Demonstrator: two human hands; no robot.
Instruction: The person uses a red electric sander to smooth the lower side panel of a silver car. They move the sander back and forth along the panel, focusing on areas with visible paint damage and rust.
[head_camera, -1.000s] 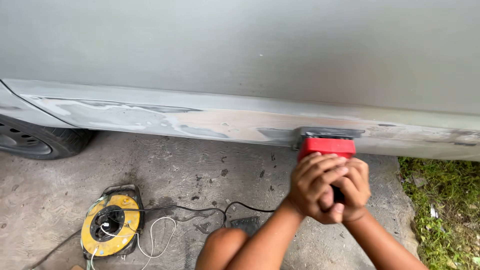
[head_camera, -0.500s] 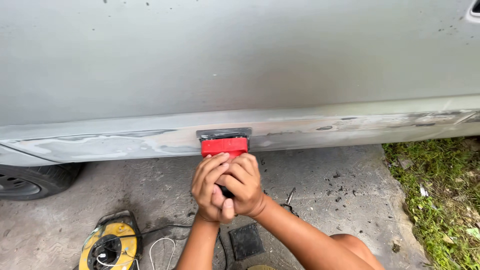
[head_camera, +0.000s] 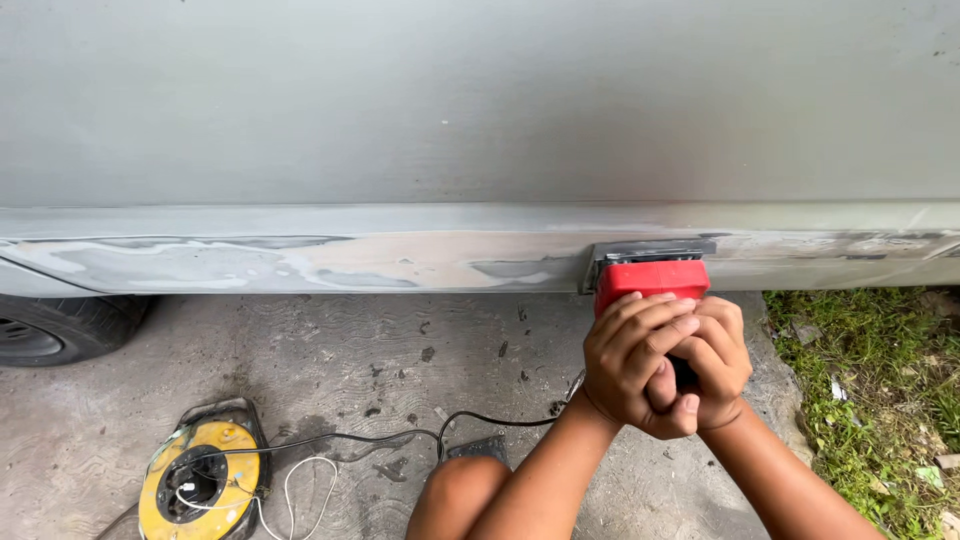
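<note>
Hands clasping a red electric sander at 3 o'clock: the left hand and right hand are wrapping their grip tightly around its handle, pressing its pad against the car's grey, filler-patched sill panel. A yellow cable reel is lying on the concrete floor at 7 o'clock.

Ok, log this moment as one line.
left hand: grips sander | right hand: grips sander | sander: red, pressed on car sill | cord reel: on concrete

No pkgs, labels, signs, screens.
</note>
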